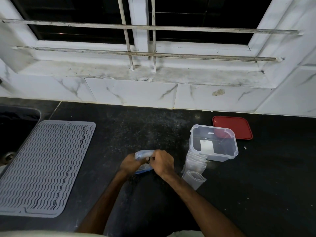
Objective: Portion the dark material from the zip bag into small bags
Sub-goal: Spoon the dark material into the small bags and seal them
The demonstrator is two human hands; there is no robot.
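Both hands meet on the counter [119,125]: left hand [130,162] and right hand [162,162] each grip the zip bag [143,153], apparently opening it. Next comes picking one of the small bags [194,170] just right.

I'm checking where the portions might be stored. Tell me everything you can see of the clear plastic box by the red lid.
The clear rectangular plastic box has rounded corners and a thickened rim. It stands upright, open and lidless, on the black speckled counter. White rectangular patches show through its walls; contents are unclear. The flat red plastic lid lies behind it, and a pile of small clear bags rests against its near-left corner.
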